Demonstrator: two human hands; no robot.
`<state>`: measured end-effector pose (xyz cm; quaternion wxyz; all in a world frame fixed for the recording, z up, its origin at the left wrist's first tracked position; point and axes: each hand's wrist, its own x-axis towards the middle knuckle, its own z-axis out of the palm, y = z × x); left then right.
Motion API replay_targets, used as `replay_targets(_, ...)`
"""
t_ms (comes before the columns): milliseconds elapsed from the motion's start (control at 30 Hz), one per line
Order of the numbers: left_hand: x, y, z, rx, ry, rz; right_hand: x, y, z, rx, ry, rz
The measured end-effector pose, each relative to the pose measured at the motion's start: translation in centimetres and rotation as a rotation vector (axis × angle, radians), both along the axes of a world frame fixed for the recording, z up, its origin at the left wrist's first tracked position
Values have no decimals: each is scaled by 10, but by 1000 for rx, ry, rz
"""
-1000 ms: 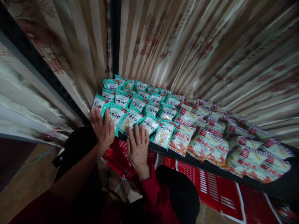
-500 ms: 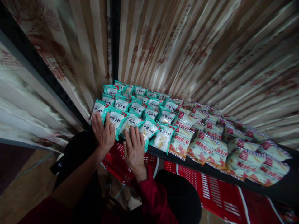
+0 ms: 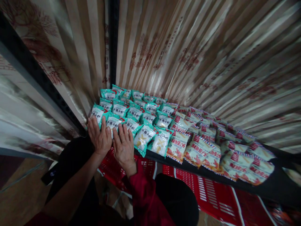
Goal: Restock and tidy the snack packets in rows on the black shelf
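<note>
Several teal-edged snack bags [image 3: 135,110] stand in rows at the left end of a black shelf [image 3: 237,185]. My left hand [image 3: 100,135] lies with fingers stretched against the front left bags, touching the leftmost snack bag [image 3: 97,113]. Just beside it, my right hand [image 3: 123,144] is flat with its fingertips on the front-row snack bags, between the white-faced second bag [image 3: 114,121] and the third bag [image 3: 132,124]. Neither hand is wrapped round a bag. To the right, several cream and orange snack bags [image 3: 199,147] fill more rows; the hands are apart from these.
A dark metal post [image 3: 114,47] and a striped, printed curtain [image 3: 145,40] stand behind the bags. Another slanted metal post [image 3: 44,78] is at the left. Red perforated baskets [image 3: 207,191] sit below the shelf. A black object [image 3: 48,175] lies near my left leg.
My right hand has moved left along the front row, closer to my left hand. My left hand stays against the leftmost bags. The view has shifted slightly.
</note>
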<state>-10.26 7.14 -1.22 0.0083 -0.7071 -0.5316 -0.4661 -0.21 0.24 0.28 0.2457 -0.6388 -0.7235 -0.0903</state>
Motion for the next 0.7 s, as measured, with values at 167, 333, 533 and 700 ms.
replay_targets(167, 1, 0, -3, -34, 13, 28, 1, -2, 4, 0, 31, 27)
replay_targets(333, 0, -2, 0, -23, 4, 29, 11, -8, 19, 84, 42, 19)
replay_targets(533, 1, -9, 5, 19, 54, 8, 58, -5, 37, 172, 50, -182)
replay_targets(700, 5, -13, 4, 56, 94, -53, 86, 9, 53, 127, -13, -183)
